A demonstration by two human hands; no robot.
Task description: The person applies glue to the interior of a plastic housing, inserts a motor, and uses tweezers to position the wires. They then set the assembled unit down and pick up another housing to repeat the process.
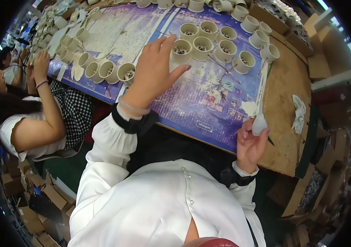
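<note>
My left hand (153,68) reaches over the table with its fingers stretched out and the thumb apart. Nothing shows in it. Its fingertips are beside a cluster of cream round cups, the nearest being a cup (181,52) with small metal parts inside; whether they touch cannot be made out. Near the table's right front edge, my right hand (249,144) is closed around a white squeeze bottle (259,125) whose narrow nozzle points up. Left of my left wrist stands another cream cup (126,74), also with metal parts in it. Thin dark wires (225,72) lie beside the cluster.
A blue printed sheet (183,103) covers the table, with bare brown board (284,103) at its right. A crumpled white cloth (299,114) lies there. More cups line the back and left. At the left sits a co-worker (39,119). Cardboard boxes (315,185) stand beside the table.
</note>
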